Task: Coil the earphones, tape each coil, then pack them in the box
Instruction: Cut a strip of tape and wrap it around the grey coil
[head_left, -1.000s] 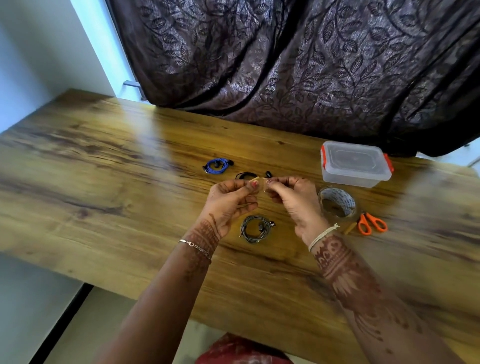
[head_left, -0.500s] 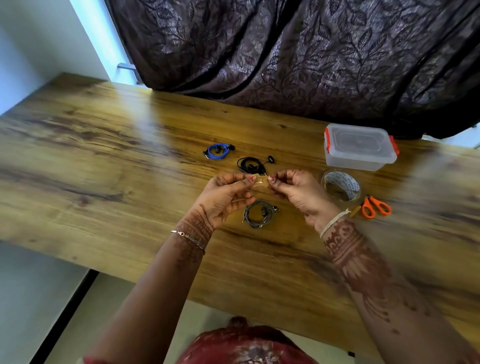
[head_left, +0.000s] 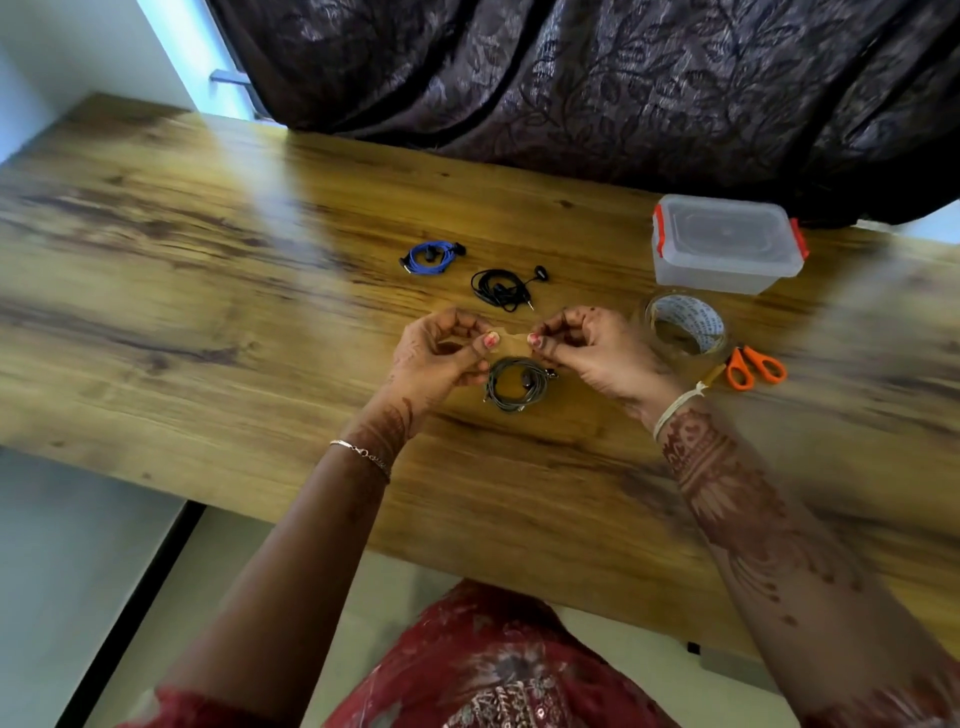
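**Tape strip (head_left: 513, 343) poised over grey coil (head_left: 517, 387)**

Left hand (head_left: 441, 358) and right hand (head_left: 592, 348) each pinch one end of it. The coil lies on the table (head_left: 208, 260) at their six o'clock. The strip is best kept taut, laid across all strands, with the ends folded under. Count: one table, one box (head_left: 727, 244) at two o'clock, one tape roll (head_left: 693, 317), one scissors (head_left: 756, 366), three coils: grey, black coil (head_left: 501, 286), blue coil (head_left: 428, 257).
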